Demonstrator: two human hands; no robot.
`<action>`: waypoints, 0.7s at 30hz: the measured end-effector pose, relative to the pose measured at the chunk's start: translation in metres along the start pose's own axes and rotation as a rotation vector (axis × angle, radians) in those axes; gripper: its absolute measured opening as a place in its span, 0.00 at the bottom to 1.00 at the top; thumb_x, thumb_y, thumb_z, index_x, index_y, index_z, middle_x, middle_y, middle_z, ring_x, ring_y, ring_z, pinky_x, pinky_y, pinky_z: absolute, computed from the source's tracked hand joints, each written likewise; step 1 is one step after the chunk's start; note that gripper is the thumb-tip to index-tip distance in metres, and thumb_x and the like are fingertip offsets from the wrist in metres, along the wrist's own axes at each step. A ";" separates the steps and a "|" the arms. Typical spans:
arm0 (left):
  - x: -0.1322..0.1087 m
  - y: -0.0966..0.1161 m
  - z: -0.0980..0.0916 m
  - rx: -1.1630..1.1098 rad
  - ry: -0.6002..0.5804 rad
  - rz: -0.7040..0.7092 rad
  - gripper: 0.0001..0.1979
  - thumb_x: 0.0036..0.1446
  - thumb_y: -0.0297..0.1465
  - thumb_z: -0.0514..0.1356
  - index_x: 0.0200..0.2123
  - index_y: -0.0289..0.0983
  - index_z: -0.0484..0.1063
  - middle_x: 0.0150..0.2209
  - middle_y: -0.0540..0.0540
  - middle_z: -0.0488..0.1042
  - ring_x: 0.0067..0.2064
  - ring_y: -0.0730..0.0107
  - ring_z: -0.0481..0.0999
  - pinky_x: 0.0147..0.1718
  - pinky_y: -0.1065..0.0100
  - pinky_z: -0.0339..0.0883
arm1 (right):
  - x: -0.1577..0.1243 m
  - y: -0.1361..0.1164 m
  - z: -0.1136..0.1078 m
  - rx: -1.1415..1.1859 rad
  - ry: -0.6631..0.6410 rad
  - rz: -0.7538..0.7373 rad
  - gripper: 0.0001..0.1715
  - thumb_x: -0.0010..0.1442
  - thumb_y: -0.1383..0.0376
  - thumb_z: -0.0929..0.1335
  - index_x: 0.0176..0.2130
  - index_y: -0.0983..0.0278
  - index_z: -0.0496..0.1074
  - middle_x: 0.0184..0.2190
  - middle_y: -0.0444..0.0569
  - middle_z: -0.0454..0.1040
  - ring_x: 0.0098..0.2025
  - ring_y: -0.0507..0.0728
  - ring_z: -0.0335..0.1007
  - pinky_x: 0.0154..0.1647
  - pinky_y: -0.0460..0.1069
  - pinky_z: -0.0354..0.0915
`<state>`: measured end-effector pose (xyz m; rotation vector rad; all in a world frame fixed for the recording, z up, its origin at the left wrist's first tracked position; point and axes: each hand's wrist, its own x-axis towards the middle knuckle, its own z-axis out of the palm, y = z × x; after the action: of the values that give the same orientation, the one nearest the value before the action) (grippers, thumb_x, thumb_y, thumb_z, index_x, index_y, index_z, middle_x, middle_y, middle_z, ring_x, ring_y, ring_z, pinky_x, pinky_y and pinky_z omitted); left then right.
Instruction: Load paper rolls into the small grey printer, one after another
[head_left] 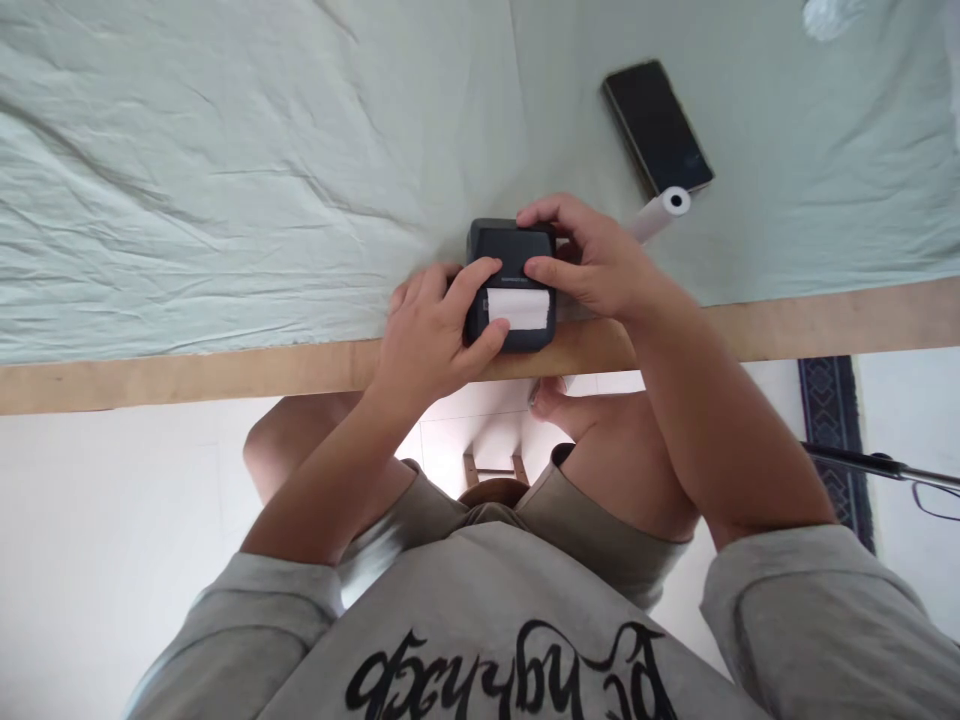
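A small black receipt printer (pixel 512 268) with a strip of white paper (pixel 519 309) showing at its front sits at the near edge of the table. My left hand (pixel 431 335) wraps round its left side, thumb and forefinger on the casing. My right hand (pixel 592 255) grips its right side and top, fingers curled over the lid. Both hands are closed on the printer.
A pale green cloth (pixel 225 180) covers the table, with a wooden edge (pixel 150 375) bare at the front. A black phone (pixel 657 127) lies further back to the right, a white paper roll (pixel 664 212) beside it. My knees and a stool show below.
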<state>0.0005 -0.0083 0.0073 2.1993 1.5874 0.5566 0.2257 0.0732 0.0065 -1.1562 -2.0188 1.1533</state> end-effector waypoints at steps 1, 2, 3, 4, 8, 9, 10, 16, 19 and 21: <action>0.000 0.000 0.000 -0.005 0.005 0.005 0.30 0.66 0.48 0.50 0.66 0.42 0.66 0.56 0.37 0.74 0.56 0.45 0.73 0.59 0.45 0.65 | 0.000 0.001 0.001 -0.028 0.002 -0.018 0.25 0.60 0.51 0.72 0.54 0.54 0.71 0.53 0.46 0.77 0.51 0.60 0.76 0.51 0.57 0.77; 0.001 -0.001 0.001 -0.011 0.010 0.014 0.29 0.67 0.47 0.49 0.65 0.42 0.66 0.56 0.37 0.74 0.56 0.46 0.73 0.58 0.46 0.65 | -0.001 0.003 0.001 -0.059 0.007 -0.038 0.23 0.61 0.53 0.71 0.54 0.53 0.70 0.54 0.46 0.77 0.52 0.59 0.76 0.51 0.57 0.78; 0.001 -0.001 0.001 -0.014 0.020 0.023 0.29 0.67 0.47 0.48 0.65 0.41 0.66 0.55 0.37 0.75 0.56 0.45 0.73 0.58 0.46 0.65 | -0.001 0.004 0.003 -0.087 0.016 -0.056 0.22 0.62 0.54 0.70 0.55 0.53 0.70 0.54 0.46 0.77 0.52 0.59 0.76 0.51 0.56 0.78; 0.001 -0.002 0.002 -0.013 0.024 0.029 0.30 0.68 0.48 0.48 0.66 0.41 0.66 0.55 0.37 0.74 0.56 0.45 0.73 0.58 0.46 0.65 | -0.002 0.006 0.005 -0.109 0.029 -0.072 0.21 0.63 0.55 0.69 0.55 0.52 0.69 0.55 0.46 0.76 0.53 0.58 0.76 0.51 0.56 0.78; 0.000 -0.005 0.006 -0.005 0.041 0.029 0.33 0.68 0.52 0.45 0.68 0.40 0.61 0.58 0.36 0.73 0.59 0.44 0.73 0.60 0.46 0.64 | -0.010 0.007 0.017 -0.189 0.164 -0.123 0.20 0.69 0.53 0.63 0.57 0.52 0.68 0.58 0.47 0.75 0.59 0.58 0.73 0.61 0.59 0.73; 0.000 -0.006 0.006 -0.018 0.042 0.027 0.35 0.68 0.53 0.46 0.69 0.39 0.59 0.60 0.35 0.72 0.61 0.44 0.72 0.61 0.47 0.63 | -0.013 0.006 0.021 -0.218 0.209 -0.123 0.20 0.70 0.53 0.61 0.58 0.53 0.68 0.59 0.47 0.75 0.60 0.58 0.72 0.65 0.60 0.70; 0.000 -0.006 0.007 -0.036 0.039 0.027 0.37 0.67 0.54 0.46 0.69 0.38 0.56 0.62 0.35 0.71 0.63 0.44 0.71 0.63 0.48 0.62 | -0.015 0.005 0.024 -0.241 0.247 -0.114 0.21 0.71 0.53 0.60 0.58 0.54 0.68 0.59 0.47 0.75 0.61 0.58 0.70 0.67 0.61 0.68; -0.002 -0.007 0.007 -0.063 0.010 0.007 0.37 0.66 0.55 0.47 0.67 0.35 0.58 0.63 0.32 0.71 0.65 0.42 0.70 0.64 0.47 0.61 | -0.018 0.002 0.028 -0.232 0.303 -0.066 0.21 0.71 0.53 0.58 0.57 0.56 0.68 0.57 0.48 0.77 0.58 0.59 0.73 0.64 0.60 0.69; -0.004 -0.006 0.005 -0.052 0.010 0.017 0.38 0.64 0.54 0.53 0.67 0.35 0.58 0.63 0.32 0.71 0.65 0.41 0.70 0.63 0.45 0.62 | -0.017 0.003 0.026 -0.243 0.299 -0.067 0.22 0.71 0.51 0.59 0.57 0.56 0.68 0.55 0.49 0.77 0.56 0.60 0.74 0.61 0.60 0.70; -0.006 -0.006 0.004 -0.048 -0.013 0.011 0.40 0.63 0.54 0.56 0.69 0.35 0.57 0.65 0.31 0.69 0.66 0.40 0.68 0.64 0.44 0.61 | -0.018 0.003 0.025 -0.251 0.292 -0.063 0.23 0.71 0.50 0.58 0.57 0.56 0.68 0.55 0.49 0.77 0.55 0.60 0.75 0.60 0.60 0.71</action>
<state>-0.0038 -0.0121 0.0006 2.1732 1.5406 0.5757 0.2157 0.0481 -0.0088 -1.2876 -1.9907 0.6678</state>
